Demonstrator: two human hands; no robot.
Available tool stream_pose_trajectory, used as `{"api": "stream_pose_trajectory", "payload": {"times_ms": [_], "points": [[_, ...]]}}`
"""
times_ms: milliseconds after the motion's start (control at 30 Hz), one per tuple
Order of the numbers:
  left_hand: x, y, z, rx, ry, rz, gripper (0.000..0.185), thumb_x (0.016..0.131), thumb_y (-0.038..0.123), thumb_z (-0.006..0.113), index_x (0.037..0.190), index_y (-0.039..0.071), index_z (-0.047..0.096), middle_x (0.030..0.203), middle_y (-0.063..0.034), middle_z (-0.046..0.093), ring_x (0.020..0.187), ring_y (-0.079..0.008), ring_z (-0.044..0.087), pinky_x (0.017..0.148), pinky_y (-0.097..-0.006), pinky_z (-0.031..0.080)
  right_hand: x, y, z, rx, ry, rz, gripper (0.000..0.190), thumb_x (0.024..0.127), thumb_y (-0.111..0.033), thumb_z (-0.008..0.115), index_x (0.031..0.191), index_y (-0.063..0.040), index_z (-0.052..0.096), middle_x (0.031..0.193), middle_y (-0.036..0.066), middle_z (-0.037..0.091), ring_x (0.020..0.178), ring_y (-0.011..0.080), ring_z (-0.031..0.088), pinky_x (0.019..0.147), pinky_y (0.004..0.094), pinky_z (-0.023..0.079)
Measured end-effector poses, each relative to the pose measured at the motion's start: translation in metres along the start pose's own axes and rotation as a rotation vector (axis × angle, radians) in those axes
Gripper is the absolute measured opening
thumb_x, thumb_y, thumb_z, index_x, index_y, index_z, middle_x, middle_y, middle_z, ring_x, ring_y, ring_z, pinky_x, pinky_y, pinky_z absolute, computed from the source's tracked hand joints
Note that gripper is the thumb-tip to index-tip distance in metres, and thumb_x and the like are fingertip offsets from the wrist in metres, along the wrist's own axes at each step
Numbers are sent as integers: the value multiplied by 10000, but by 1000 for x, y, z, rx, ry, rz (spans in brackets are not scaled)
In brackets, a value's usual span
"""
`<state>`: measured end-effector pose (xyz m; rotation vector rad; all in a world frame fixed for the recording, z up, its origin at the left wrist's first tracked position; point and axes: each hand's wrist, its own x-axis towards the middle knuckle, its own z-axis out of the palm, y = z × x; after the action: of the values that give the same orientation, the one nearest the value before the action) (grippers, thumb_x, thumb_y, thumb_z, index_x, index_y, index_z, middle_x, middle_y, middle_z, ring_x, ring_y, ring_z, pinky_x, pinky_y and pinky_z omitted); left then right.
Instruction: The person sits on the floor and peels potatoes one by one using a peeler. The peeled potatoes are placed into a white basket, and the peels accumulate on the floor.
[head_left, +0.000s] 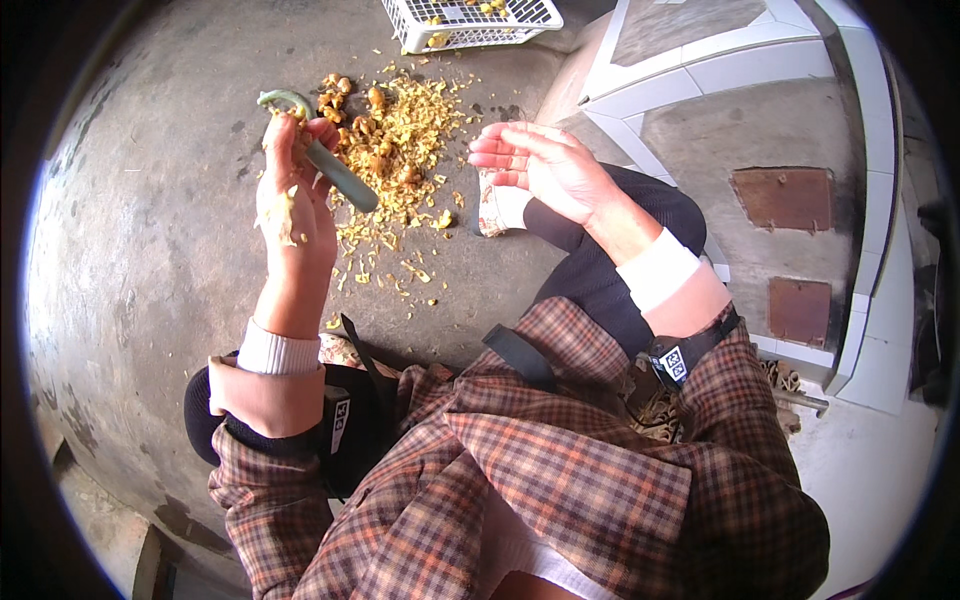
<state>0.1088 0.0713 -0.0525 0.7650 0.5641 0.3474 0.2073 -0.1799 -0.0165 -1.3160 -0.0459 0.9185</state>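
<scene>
My left hand (296, 180) is closed around a tool with a green handle (341, 178) and a curved green head, apparently a peeler. Damp yellow scraps cling to the heel of that hand, and its fingers partly hide the tool. Off to the right, my right hand (544, 165) is raised with its palm showing, and nothing is visible in it. Between the hands, a heap of yellow peelings (420, 112) is spread on the concrete floor. Several knobby brownish-yellow roots (334, 97), perhaps ginger, lie along its left side and among the shavings.
A white plastic basket (472, 36) with some yellow pieces stands beyond the heap. At right rises a concrete structure with white tile edging (757, 67) and rusty metal plates (784, 197). My shoe (491, 202) is beside the peelings. Twigs or sticks (784, 375) lie near my right elbow.
</scene>
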Motion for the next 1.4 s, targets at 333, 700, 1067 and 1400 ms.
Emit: {"api": "stream_pose_trajectory", "payload": {"times_ms": [333, 700, 1067, 1400], "points": [[13, -6, -6, -146, -116, -11, 376, 933, 418, 513, 956, 69, 651, 955, -46, 656, 917, -211, 607, 862, -361, 449, -22, 19, 11, -786, -280, 180, 600, 893, -218, 619, 1409, -60, 358, 1301, 251, 479, 1239, 324, 467, 983, 410, 426], [-16, -17, 20, -208, -416, -296, 337, 979, 372, 453, 1095, 71, 552, 1049, -59, 606, 933, -199, 590, 818, -357, 483, 30, 25, 78, -336, -220, 102, 204, 891, -192, 539, 940, 4, 568, 676, 33, 592, 554, 126, 568, 512, 269, 482], [-14, -23, 9, -157, -289, -287, 436, 863, 312, 429, 1149, 4, 547, 914, -34, 546, 773, -154, 507, 818, -367, 454, 48, 10, 49, -397, -27, -198, 203, 941, -170, 515, 1064, -24, 582, 772, -14, 531, 630, 45, 493, 584, 215, 476], [14, -51, -4, -104, -119, -230, 342, 900, 247, 386, 1167, 47, 462, 842, -53, 533, 684, -160, 499, 649, -321, 465, 45, 26, 46, -762, -84, -364, 278, 956, -283, 532, 973, -15, 601, 675, 52, 562, 604, 125, 550, 555, 325, 438]]}}
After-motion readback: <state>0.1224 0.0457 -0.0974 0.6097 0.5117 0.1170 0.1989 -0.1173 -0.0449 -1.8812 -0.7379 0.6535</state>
